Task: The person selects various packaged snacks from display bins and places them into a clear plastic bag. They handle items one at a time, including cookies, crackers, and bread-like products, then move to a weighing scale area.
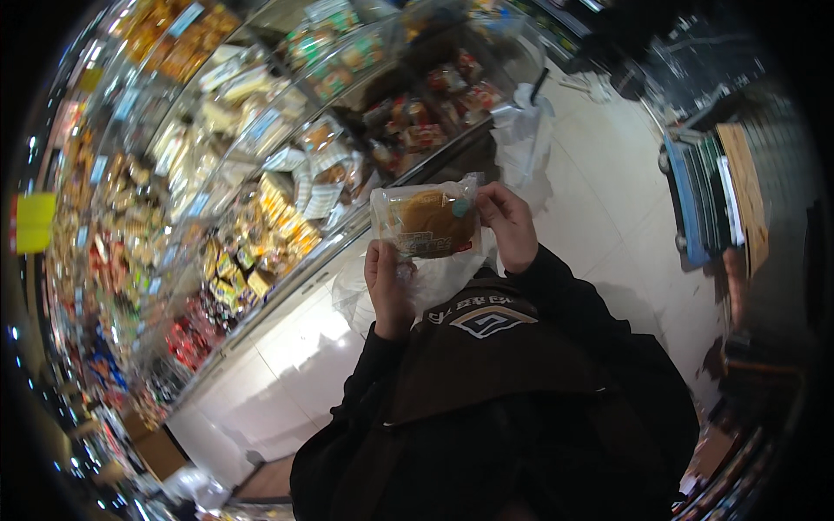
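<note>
A wrapped round bread bun (430, 218) in a clear printed plastic packet is held up in front of my chest. My left hand (389, 286) pinches the packet's lower left corner, with a clear plastic bag (449, 280) hanging beside and below it. At the packet's upper right end, my right hand (508, 225) grips the crimped edge between thumb and fingers. Behind the packet stands a sloped display of clear bins, where the nearest packets are white-wrapped snacks (322, 172) and yellow-orange packets (287, 215). Whether the plastic bag hangs from my left hand cannot be made out.
The display's metal front edge (306, 270) runs diagonally past my left side. A white plastic bag (521, 137) hangs at its far end. On the right, a blue cart (687, 202) carries stacked flat items and cardboard (743, 195) on the tiled floor (593, 195).
</note>
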A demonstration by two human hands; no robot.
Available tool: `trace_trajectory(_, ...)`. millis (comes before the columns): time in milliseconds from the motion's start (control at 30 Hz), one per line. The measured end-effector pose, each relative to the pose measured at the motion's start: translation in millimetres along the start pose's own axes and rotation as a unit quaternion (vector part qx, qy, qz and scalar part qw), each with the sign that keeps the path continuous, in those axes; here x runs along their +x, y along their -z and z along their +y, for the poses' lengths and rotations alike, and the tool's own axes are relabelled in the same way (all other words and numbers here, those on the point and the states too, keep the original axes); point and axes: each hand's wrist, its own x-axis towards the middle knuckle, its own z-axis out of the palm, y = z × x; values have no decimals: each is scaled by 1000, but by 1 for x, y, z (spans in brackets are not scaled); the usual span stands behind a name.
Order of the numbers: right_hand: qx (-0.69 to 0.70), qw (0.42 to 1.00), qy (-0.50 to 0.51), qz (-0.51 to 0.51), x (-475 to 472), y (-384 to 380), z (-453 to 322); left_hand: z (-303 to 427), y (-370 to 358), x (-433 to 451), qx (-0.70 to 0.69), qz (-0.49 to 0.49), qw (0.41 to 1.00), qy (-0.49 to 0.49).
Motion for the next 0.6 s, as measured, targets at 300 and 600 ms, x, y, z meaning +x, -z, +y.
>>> trace_trajectory(300,-25,969,103,224,-39,148,-42,-52,-117,51,231,-366,894,115)
trace_trajectory(600,-116,813,129,556,-264,171,-55,-131,-211,-42,345,-703,603,152)
